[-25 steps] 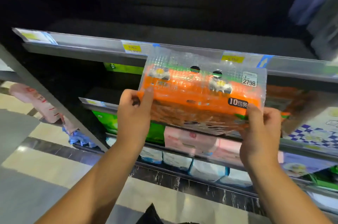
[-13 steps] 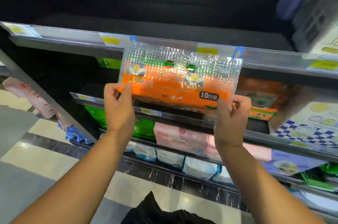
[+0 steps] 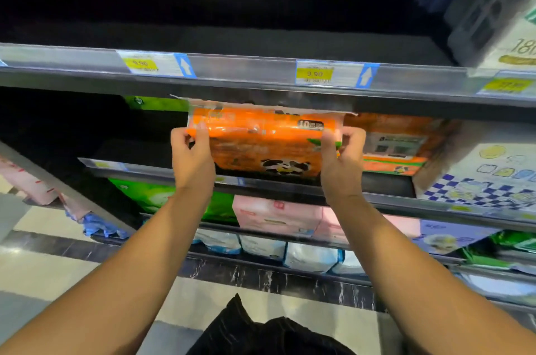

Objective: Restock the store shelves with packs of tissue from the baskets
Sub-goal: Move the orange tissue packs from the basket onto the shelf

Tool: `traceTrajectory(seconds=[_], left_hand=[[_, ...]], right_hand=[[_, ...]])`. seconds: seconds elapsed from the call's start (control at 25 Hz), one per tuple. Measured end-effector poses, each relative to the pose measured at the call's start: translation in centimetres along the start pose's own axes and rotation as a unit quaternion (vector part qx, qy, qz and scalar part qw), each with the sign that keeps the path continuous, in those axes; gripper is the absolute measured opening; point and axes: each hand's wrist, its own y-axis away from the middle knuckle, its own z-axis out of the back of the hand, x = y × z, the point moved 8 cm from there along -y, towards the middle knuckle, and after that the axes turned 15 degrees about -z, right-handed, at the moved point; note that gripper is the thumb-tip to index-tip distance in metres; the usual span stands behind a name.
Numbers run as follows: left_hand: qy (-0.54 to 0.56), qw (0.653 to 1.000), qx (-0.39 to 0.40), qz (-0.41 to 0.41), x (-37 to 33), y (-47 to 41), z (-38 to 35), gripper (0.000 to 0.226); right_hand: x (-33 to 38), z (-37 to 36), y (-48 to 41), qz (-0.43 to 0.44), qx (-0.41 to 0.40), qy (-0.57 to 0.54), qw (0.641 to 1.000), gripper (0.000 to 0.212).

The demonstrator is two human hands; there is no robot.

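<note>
Store shelf (image 3: 406,201), orange tissue pack (image 3: 266,140) beside matching pack (image 3: 397,142), left hand (image 3: 193,160), right hand (image 3: 342,163) gripping its ends

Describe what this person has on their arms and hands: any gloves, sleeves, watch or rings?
Nothing is worn there. The left hand and the right hand are bare, with no gloves, and no rings show on the fingers that can be seen. The left forearm and the right forearm are uncovered down to the picture's edge: no sleeves, watch or bracelet.
</note>
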Motion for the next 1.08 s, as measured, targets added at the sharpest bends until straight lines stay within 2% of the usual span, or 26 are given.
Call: traceTrajectory(seconds=[0.08,0.16,0.24,0.36,0.48,0.68,0.84,1.08], left_hand=[[-0.054,0.998,0.027,-0.016,-0.1,-0.9,-0.5,0.021],[-0.042,0.996,0.075,-0.038,0.7,-1.6,-1.3,0.030],[-0.037,0.992,0.115,-0.038,2.2,-2.0,-1.6,0.044],[-0.016,0.984,0.180,0.001,4.4,-1.9,-1.9,0.070],[-0.042,0.969,0.241,-0.017,5.1,-1.6,-2.6,0.079],[-0.055,0.964,0.256,0.045,7.0,-1.5,-3.7,0.095],[-0.078,0.963,0.250,0.062,8.0,-1.6,-4.4,0.096],[-0.042,0.963,0.263,0.043,8.2,-3.2,-6.2,0.098]], right_hand=[[-0.4,-0.6,-1.0,-0.025,-0.017,0.003,1.000,0.021],[-1.9,-1.6,-1.8,-0.049,0.009,0.022,0.998,0.029],[-3.8,-2.9,-1.7,-0.046,0.042,0.064,0.996,0.049],[-5.7,-3.8,-1.6,-0.047,0.033,0.134,0.989,0.084],[-6.3,-4.0,-1.5,-0.065,0.004,0.213,0.975,0.093],[-8.7,-4.0,-1.5,-0.175,0.002,0.207,0.962,0.085],[-9.2,-5.1,-2.4,-0.185,0.030,0.100,0.977,0.082],[-9.5,-5.3,-2.8,-0.209,0.059,0.074,0.973,0.064]])
